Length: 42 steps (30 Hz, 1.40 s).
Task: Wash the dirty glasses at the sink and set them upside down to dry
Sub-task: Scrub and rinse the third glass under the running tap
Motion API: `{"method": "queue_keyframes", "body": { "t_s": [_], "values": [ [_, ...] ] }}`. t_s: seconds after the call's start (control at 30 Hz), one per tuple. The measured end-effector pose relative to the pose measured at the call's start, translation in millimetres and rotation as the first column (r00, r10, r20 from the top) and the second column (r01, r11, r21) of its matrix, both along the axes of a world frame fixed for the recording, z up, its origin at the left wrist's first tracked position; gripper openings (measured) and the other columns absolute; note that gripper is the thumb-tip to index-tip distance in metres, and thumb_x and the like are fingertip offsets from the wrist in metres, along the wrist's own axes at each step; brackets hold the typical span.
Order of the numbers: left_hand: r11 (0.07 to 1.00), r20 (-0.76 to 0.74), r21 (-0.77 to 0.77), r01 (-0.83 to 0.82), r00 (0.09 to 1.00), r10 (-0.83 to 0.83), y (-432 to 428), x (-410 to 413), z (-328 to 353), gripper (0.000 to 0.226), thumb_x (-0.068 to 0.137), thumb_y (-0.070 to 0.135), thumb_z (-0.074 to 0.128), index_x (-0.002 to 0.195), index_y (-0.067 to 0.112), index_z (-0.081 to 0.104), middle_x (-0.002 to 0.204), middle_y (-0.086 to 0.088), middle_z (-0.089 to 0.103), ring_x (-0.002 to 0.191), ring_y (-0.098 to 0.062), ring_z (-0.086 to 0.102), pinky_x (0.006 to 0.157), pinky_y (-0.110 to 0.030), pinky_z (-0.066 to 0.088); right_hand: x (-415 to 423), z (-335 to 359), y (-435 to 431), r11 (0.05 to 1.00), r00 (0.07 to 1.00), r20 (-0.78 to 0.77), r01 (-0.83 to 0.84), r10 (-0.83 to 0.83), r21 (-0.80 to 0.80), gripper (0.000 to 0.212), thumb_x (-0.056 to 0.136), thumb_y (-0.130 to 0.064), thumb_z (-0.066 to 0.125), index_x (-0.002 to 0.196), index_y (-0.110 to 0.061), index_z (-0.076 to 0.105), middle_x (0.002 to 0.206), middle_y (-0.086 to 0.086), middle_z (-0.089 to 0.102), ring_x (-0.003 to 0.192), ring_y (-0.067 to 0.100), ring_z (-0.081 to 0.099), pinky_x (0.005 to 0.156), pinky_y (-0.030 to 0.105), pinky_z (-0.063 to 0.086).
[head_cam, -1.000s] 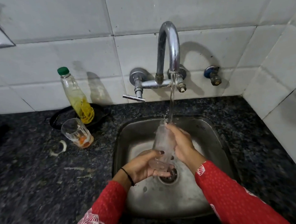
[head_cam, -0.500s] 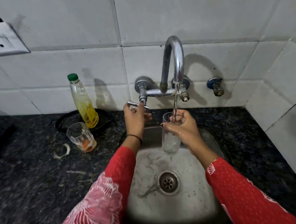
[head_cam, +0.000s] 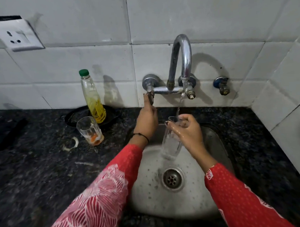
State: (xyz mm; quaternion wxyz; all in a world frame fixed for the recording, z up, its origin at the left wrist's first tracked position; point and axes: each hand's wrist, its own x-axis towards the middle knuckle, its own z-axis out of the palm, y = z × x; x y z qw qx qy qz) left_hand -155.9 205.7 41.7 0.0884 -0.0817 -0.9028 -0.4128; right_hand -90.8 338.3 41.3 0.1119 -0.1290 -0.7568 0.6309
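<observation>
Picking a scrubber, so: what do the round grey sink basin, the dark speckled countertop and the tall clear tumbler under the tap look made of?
Grey sink basin: likely stainless steel, dull brushed sheen. Dark countertop: polished stone, probably granite, black with pale flecks. Clear tumbler: apparently glass, transparent; clear plastic not excluded.

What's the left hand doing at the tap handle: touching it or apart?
Touching. The head view shows the left hand reaching up with its fingers pinched round the tap handle, no gap between them.
</observation>
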Motion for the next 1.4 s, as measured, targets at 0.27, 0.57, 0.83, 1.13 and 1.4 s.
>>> {"method": "queue_keyframes", "body": {
  "t_s": [0.27,0.57,0.83,1.13,1.4],
  "values": [
    [0.907,0.414,-0.049,0.417,0.835,-0.362,-51,121,-97,0.057,0.088,-0.001,0.057,0.141,0.013,0.043,0.145,-0.003,0.045,0.133,-0.016,0.043,0.102,-0.006,0.023,77,-72,-17,0.900,0.791,0.601,0.173,0.116,-0.401,0.047,0.075,-0.056,0.067,0.095,-0.014,0.068,0.090,0.009,0.073,0.083,0.026,0.070,0.066,0.034,0.055],
    [0.908,0.428,0.299,0.294,0.809,-0.403,-80,189,-76,0.082,0.071,0.011,0.082,0.140,0.019,0.038,0.137,0.004,0.049,0.124,-0.007,0.050,0.099,-0.010,0.039,109,-89,-50,0.642,0.667,0.618,0.265,0.417,-0.719,0.056,0.090,-0.056,0.046,0.111,-0.006,0.060,0.087,0.017,0.069,0.072,0.029,0.067,0.043,0.034,0.055],
    [0.929,0.313,0.360,0.090,0.926,-0.211,-81,175,-59,0.063,0.060,0.033,0.080,0.119,0.022,0.059,0.114,0.008,0.067,0.106,-0.003,0.062,0.091,-0.020,0.048,102,-75,-51,0.979,0.805,0.575,-0.037,0.148,-0.201,0.022,0.098,-0.021,0.039,0.110,-0.007,0.051,0.076,0.016,0.059,0.038,0.017,0.051,0.042,0.035,0.052],
    [0.875,0.179,0.427,0.228,0.927,-0.329,-148,141,-6,0.069,0.067,0.005,0.082,0.129,0.021,0.054,0.124,0.006,0.063,0.114,-0.001,0.058,0.096,-0.017,0.046,90,-41,-118,0.800,0.950,0.012,-0.269,0.311,0.536,0.078,0.068,-0.004,0.077,0.137,-0.019,0.043,0.137,-0.001,0.047,0.128,0.017,0.041,0.106,0.035,0.039],
    [0.883,-0.099,0.371,0.287,0.958,-0.270,-311,91,72,0.081,0.073,0.003,0.079,0.141,0.010,0.036,0.143,-0.001,0.046,0.132,-0.006,0.045,0.110,-0.028,0.038,1,23,-295,0.918,0.779,-0.556,-0.060,0.289,0.392,0.055,0.077,-0.005,0.067,0.130,0.000,0.050,0.132,0.011,0.051,0.124,0.024,0.050,0.108,0.037,0.039]
  ]
}}
